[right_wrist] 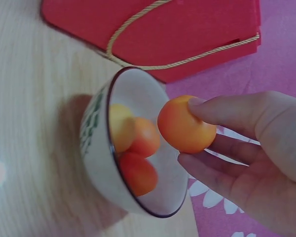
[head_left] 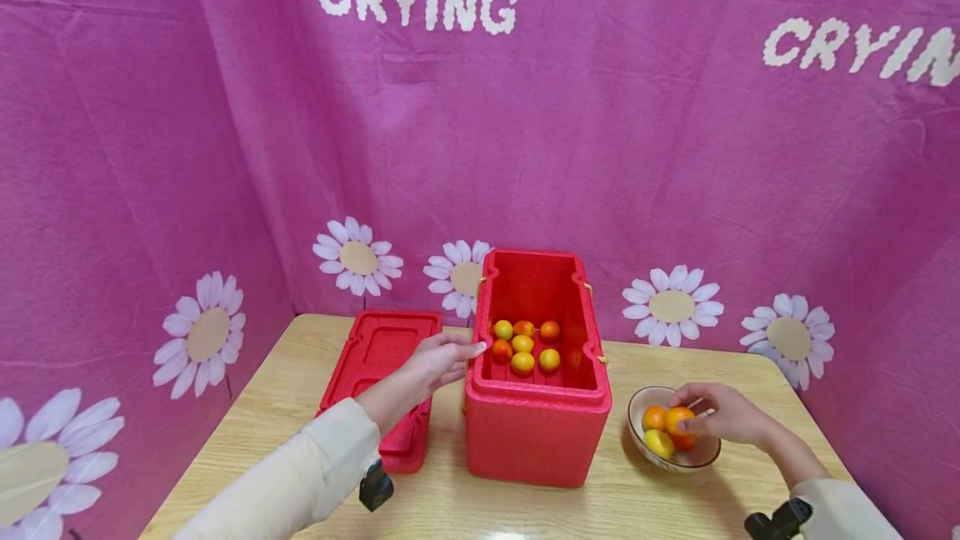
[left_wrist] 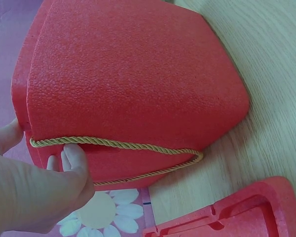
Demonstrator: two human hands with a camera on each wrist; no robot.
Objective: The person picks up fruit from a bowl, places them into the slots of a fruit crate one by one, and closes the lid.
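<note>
A red foam box [head_left: 536,440] stands lidless on the table, with several round red, orange and yellow fruits [head_left: 522,344] on its floor. My left hand [head_left: 437,363] grips the box's left rim, thumb over the edge. In the left wrist view its fingers lie against the outer wall beside a gold rope handle [left_wrist: 118,144]. My right hand [head_left: 727,415] pinches an orange round fruit [right_wrist: 185,123] between thumb and fingers, just above a white bowl [right_wrist: 101,173] with a dark rim. In the bowl lie a yellow fruit [right_wrist: 121,126] and two orange-red ones [right_wrist: 139,175].
The box's red lid [head_left: 408,432] lies flat to its left. Beneath everything is a light wooden table [head_left: 247,448], and a purple curtain [head_left: 570,148] with daisies and white lettering closes off the back and sides.
</note>
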